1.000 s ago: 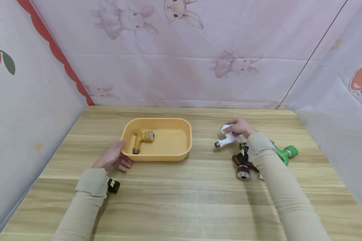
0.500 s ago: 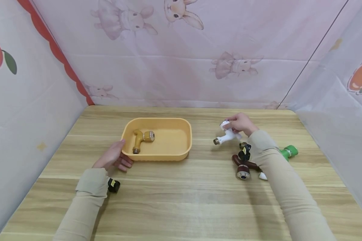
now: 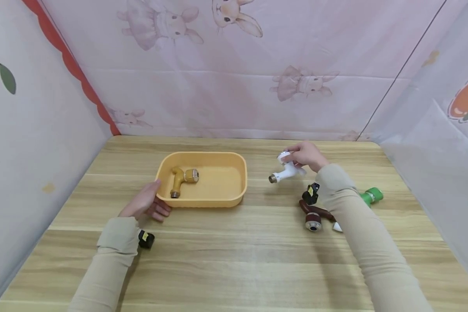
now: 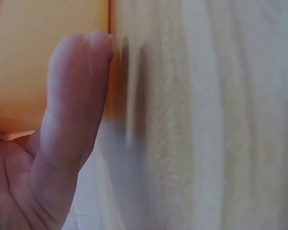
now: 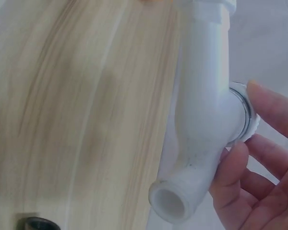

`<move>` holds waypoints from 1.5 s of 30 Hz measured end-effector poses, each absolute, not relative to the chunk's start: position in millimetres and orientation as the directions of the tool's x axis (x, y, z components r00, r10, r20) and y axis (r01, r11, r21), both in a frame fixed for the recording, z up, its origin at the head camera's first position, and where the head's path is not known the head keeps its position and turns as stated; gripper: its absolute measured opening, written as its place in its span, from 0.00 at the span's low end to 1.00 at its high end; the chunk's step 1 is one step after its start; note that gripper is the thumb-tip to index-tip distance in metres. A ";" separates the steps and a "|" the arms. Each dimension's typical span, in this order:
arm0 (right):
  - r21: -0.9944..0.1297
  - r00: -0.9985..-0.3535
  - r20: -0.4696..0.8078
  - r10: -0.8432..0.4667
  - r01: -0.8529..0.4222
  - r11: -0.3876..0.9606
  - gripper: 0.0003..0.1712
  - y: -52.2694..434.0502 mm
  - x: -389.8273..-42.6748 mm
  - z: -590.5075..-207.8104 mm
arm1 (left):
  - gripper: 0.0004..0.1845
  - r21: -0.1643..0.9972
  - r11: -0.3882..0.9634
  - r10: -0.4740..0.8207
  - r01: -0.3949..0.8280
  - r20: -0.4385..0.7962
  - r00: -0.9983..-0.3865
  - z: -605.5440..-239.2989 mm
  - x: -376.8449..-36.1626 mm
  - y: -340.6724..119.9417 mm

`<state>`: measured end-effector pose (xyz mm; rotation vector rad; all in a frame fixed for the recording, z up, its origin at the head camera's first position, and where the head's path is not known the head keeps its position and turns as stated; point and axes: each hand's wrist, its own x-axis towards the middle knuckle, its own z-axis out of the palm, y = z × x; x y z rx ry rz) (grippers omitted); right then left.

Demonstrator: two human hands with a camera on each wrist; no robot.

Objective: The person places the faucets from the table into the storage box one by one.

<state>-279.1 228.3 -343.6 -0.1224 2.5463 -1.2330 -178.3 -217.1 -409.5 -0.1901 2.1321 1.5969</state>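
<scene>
My right hand: fingers curled round the white tap, held just above the table, right of the tray
My left hand: fingers straight, resting against the yellow tray
In the tray: a yellow tap
By my right sleeve: a brown tap and a green tap

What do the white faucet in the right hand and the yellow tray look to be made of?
White faucet: seemingly plastic, smooth with a slight gloss and a thick moulded spout wall; a shiny metal-looking ring sits at its side port, and its end looks brassy in the head view. Yellow tray: probably plastic, matte, one even colour, with rounded moulded corners and a rolled rim.
</scene>
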 end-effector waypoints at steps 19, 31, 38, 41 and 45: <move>-0.814 -0.946 -0.205 -0.253 0.021 0.581 0.24 201.1 -284.9 -324.2 | 0.36 0.873 0.308 0.155 -0.378 -0.438 -0.885 -410.5 -180.3 -213.7; -0.816 -0.948 -0.178 -0.263 -0.007 0.578 0.20 180.3 -284.9 -320.3 | 0.35 0.872 0.314 0.157 -0.376 -0.438 -0.885 -410.4 -178.3 -212.0; -0.822 -0.949 -0.178 -0.260 -0.001 0.569 0.21 168.8 -287.1 -317.9 | 0.34 0.871 0.319 0.156 -0.373 -0.436 -0.886 -410.6 -178.3 -212.7; -0.831 -0.949 -0.167 -0.267 -0.010 0.557 0.20 164.2 -287.5 -316.9 | 0.34 0.872 0.320 0.159 -0.370 -0.435 -0.887 -410.9 -178.5 -212.9; -0.841 -0.948 -0.159 -0.276 -0.016 0.541 0.17 157.8 -287.7 -315.7 | 0.35 0.871 0.322 0.157 -0.371 -0.435 -0.887 -411.0 -178.6 -212.9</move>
